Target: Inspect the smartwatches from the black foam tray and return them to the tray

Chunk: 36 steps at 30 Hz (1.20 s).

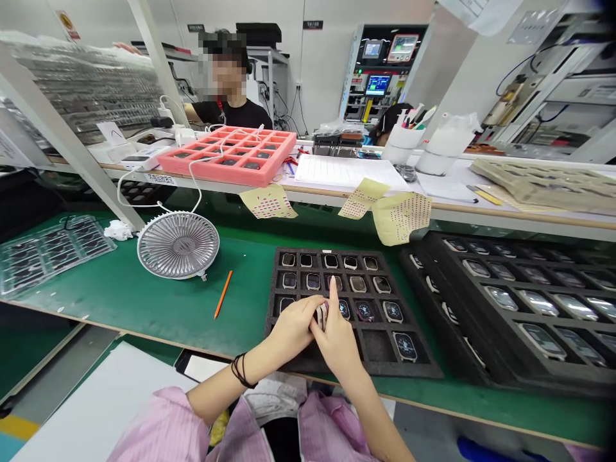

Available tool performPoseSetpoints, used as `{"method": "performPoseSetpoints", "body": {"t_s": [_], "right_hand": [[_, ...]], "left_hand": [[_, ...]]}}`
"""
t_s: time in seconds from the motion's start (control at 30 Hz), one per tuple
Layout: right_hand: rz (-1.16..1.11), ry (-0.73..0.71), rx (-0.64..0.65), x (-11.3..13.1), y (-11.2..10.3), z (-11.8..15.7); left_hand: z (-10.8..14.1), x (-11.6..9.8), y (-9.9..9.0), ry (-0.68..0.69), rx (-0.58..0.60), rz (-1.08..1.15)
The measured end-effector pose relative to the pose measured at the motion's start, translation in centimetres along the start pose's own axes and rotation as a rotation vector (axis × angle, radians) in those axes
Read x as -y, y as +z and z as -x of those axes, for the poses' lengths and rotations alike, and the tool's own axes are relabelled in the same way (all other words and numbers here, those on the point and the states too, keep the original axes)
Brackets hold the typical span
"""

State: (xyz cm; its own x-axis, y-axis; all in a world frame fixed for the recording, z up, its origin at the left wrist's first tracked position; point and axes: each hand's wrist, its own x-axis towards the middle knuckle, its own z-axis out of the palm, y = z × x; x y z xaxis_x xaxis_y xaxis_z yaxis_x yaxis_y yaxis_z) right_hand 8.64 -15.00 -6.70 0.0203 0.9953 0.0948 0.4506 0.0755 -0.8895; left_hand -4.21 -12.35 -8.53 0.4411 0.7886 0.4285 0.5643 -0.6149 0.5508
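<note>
My left hand and my right hand meet over the lower left of a black foam tray. Between them they pinch a small watch body, partly hidden by my fingers. My right index finger points upward against it. The tray has rows of square pockets, and most hold a watch body, such as the one just right of my hands. One pocket near my right hand looks vacant. Dark cord bracelets circle my left wrist.
A larger foam tray of watches lies to the right on the green bench mat. A white clip fan and an orange pen lie left. A shelf above holds a pink foam tray, and a co-worker sits beyond.
</note>
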Motion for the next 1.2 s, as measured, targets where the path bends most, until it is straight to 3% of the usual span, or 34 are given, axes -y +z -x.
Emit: {"method": "performPoseSetpoints", "body": {"t_s": [0.17, 0.27, 0.37, 0.43, 0.63, 0.8, 1.2], "right_hand": [[-0.436, 0.053, 0.143, -0.2, -1.3, -0.2], [-0.751, 0.177, 0.312, -0.5, -2.4, -1.2], [-0.861, 0.254, 0.488, -1.0, -2.9, -2.2], [-0.862, 0.254, 0.533, -1.3, -2.8, -2.6], [-0.823, 0.282, 0.511, -1.1, -2.2, -2.4], [-0.857, 0.36, 0.483, -1.2, -2.0, -2.0], [-0.858, 0.286, 0.424, -2.0, -1.7, -1.2]], "left_hand": [[-0.3, 0.7, -1.5, 0.073, -0.081, 0.04], [-0.6, 0.4, -2.6, 0.149, -0.079, 0.094], [-0.6, 0.0, -2.9, 0.179, -0.055, 0.131], [-0.5, -0.1, -2.8, 0.172, -0.025, 0.142], [-0.4, 0.2, -2.8, 0.136, 0.108, 0.118], [-0.3, 0.4, -2.7, 0.134, 0.122, 0.156], [-0.3, 0.1, -2.6, 0.201, 0.174, 0.109]]}}
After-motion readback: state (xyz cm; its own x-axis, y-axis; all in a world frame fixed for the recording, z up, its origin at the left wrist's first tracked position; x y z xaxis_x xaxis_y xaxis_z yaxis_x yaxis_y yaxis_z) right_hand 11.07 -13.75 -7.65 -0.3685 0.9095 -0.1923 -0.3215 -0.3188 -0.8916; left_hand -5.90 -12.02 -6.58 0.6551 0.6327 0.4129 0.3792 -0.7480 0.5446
